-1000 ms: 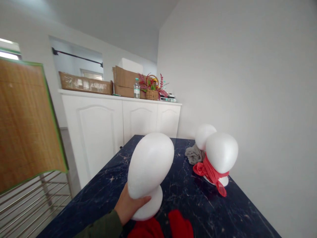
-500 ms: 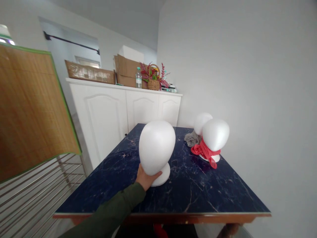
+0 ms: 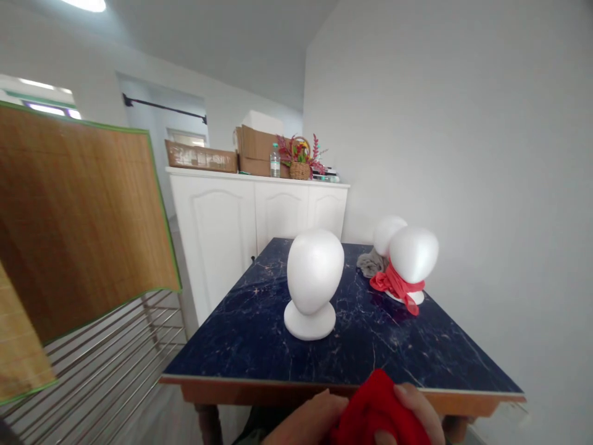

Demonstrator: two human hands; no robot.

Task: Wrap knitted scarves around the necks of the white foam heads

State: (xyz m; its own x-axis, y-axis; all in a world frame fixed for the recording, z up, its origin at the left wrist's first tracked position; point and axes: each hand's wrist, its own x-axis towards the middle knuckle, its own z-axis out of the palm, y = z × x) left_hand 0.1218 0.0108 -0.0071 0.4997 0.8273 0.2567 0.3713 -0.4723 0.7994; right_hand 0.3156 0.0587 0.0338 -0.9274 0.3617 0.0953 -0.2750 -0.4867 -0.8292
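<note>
a: two hands at the bottom edge, both on one red cloth (image 3: 377, 411). left hand (image 3: 308, 420) lies against the cloth's left side, fingers curled onto it. right hand (image 3: 419, 411) is wrapped over the cloth's right side, thumb and fingers closed on the fabric.

b: where is the cloth relative to the table?

a: bunched up, in front of the near edge of the dark marbled table (image 3: 259, 346), below the tabletop line. cannot tell if it touches the wooden rim.

b: what stands on the table?

a: one bare white foam head (image 3: 315, 275), upright on its round base, near the middle, well apart from both hands. farther back on the right, a second foam head (image 3: 414, 253) with a red scarf (image 3: 393, 287) tied at its neck. just behind it a third foam head (image 3: 386, 232), with a grey cloth (image 3: 370, 264) at its foot.

b: surroundings?

a: white cabinet (image 3: 231, 216) behind the table, with cardboard boxes (image 3: 254, 148), a bottle (image 3: 275, 162) and a flower basket (image 3: 301, 162) on top. bamboo mat (image 3: 78, 216) hanging over a metal rack (image 3: 111, 364) on the left.
</note>
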